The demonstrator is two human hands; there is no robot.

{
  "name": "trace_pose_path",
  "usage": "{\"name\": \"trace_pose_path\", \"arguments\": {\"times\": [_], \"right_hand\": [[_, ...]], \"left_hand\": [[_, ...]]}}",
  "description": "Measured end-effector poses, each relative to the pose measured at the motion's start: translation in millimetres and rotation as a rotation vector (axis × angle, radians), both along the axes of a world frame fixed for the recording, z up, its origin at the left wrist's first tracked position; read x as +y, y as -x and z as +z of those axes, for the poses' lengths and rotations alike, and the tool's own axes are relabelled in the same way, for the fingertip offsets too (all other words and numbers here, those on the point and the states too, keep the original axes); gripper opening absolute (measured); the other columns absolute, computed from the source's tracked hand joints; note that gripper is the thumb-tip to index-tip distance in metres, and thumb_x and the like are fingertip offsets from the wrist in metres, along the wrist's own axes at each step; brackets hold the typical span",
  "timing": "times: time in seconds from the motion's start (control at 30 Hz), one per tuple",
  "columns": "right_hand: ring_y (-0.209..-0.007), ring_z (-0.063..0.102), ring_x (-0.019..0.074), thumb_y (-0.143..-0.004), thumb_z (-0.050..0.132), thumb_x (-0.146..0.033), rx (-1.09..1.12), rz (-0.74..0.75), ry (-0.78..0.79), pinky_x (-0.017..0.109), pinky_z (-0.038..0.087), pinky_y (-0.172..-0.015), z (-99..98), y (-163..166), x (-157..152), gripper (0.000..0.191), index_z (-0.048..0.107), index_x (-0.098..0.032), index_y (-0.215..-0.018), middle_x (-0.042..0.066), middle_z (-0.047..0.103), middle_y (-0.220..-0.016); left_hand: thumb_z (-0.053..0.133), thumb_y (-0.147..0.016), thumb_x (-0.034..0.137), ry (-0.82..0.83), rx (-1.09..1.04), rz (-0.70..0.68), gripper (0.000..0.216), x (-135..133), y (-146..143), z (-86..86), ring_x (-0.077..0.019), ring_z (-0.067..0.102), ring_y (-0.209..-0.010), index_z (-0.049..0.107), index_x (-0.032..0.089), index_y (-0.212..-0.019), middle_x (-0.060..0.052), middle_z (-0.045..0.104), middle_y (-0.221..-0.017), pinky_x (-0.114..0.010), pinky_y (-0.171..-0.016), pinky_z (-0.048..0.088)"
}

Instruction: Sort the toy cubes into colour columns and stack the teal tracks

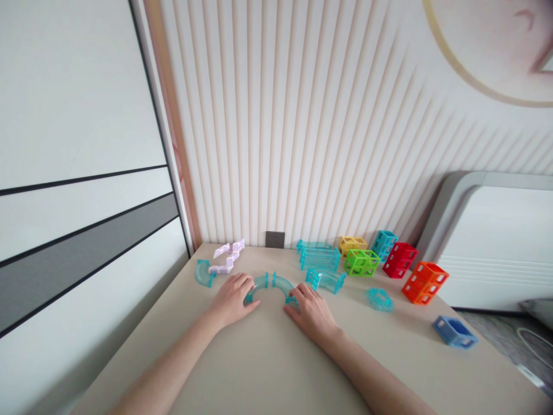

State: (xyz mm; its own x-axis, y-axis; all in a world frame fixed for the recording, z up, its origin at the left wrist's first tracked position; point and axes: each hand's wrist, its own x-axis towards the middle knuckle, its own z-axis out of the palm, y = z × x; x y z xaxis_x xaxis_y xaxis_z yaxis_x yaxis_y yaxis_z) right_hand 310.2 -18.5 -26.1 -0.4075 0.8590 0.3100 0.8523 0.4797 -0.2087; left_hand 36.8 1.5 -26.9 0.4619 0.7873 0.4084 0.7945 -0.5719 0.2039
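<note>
Two curved, clear turquoise track pieces lie on the table with their near ends facing across a narrow gap, together forming an arch. My left hand point(234, 300) grips the outer end of the left curved track piece point(260, 282), its fingers over the top and its thumb at the near side. On the other side, my right hand point(311, 311) has its fingers and thumb around the outer end of the right curved track piece point(283, 283). Both gripped ends are partly hidden. Another curved track piece point(201, 273) lies left of my left hand, beside pale purple zigzag pieces point(224, 268).
Right of my hands are stacked curved tracks point(326, 280), straight turquoise tracks point(320, 259) and a turquoise ring-shaped piece point(380, 300). Farther right stand yellow point(352, 244), green point(362, 263), teal point(384, 245), red point(400, 259), orange point(425, 282) and blue point(454, 332) frame blocks. A ribbed wall point(259, 144) borders the table.
</note>
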Motion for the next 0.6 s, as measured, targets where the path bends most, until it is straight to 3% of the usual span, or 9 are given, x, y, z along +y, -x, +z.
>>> {"name": "trace_pose_path", "arguments": {"times": [0.1, 0.23, 0.37, 0.6], "right_hand": [[-0.095, 0.067, 0.026, -0.089, 0.064, -0.027, 0.0, -0.02, -0.009, 0.037, 0.053, -0.084, 0.3, 2.0, -0.5, 0.012, 0.064, -0.02, -0.099, 0.009, 0.065, -0.106], [-0.094, 0.067, 0.0246, -0.089, 0.061, -0.023, 0.037, -0.008, -0.027, 0.036, 0.053, -0.085, -1.7, 2.2, -1.1, 0.006, 0.061, -0.021, -0.094, 0.008, 0.066, -0.107], [-0.098, 0.068, 0.0234, -0.089, 0.058, -0.02, 0.114, -0.004, -0.077, 0.034, 0.054, -0.085, -5.4, 2.1, -0.3, 0.007, 0.058, -0.023, -0.096, 0.007, 0.067, -0.11], [-0.1, 0.067, 0.0237, -0.09, 0.054, -0.017, 0.19, -0.022, -0.252, 0.036, 0.057, -0.085, -9.7, -0.7, 4.3, 0.011, 0.056, -0.023, -0.099, 0.008, 0.068, -0.109]], "left_hand": [[0.072, -0.079, 0.04, 0.025, 0.032, 0.123, 0.031, -2.5, -3.6, 0.5, -0.0276, 0.061, -0.1, 0.056, 0.021, -0.098, -0.006, 0.064, -0.102, -0.042, -0.091, 0.048], [0.066, -0.084, 0.036, 0.083, 0.063, 0.221, 0.025, -3.2, -2.9, -2.7, -0.0287, 0.063, -0.097, 0.055, 0.02, -0.098, -0.008, 0.066, -0.1, -0.041, -0.087, 0.049], [0.062, -0.086, 0.03, 0.132, 0.036, 0.201, 0.022, -1.7, -1.1, -6.6, -0.028, 0.066, -0.096, 0.054, 0.02, -0.103, -0.009, 0.068, -0.099, -0.04, -0.086, 0.049], [0.061, -0.084, 0.021, 0.181, -0.123, 0.148, 0.039, 4.1, 3.8, -16.0, -0.0276, 0.066, -0.108, 0.05, 0.021, -0.121, -0.011, 0.069, -0.113, -0.04, -0.094, 0.05]]}}
